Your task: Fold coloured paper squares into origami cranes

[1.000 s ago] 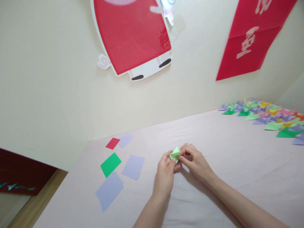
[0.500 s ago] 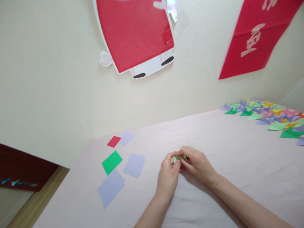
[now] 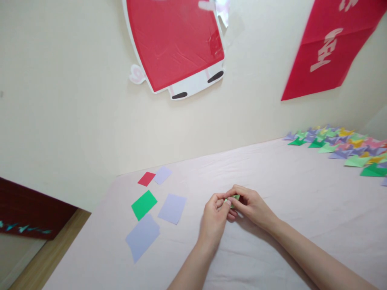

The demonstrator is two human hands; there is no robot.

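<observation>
Between my two hands is a small piece of light green folded paper (image 3: 235, 198), mostly covered by the fingers. My left hand (image 3: 215, 215) pinches it from the left, thumb on top. From the right, my right hand (image 3: 248, 203) grips it between thumb and fingertips. The hands touch each other just above the pale cloth-covered surface (image 3: 256, 257). How far the paper is folded cannot be made out.
Loose sheets lie at the left: a red one (image 3: 146, 179), a green one (image 3: 144, 205) and several lavender ones (image 3: 172, 208). Many folded paper figures (image 3: 356, 161) stand in rows at the far right. Behind rises a wall (image 3: 242, 121) with red decorations (image 3: 178, 44).
The fingers have shifted on the light green paper, and more of it shows at the right hand's fingertips. The view has moved slightly; the loose sheets lie as before.
</observation>
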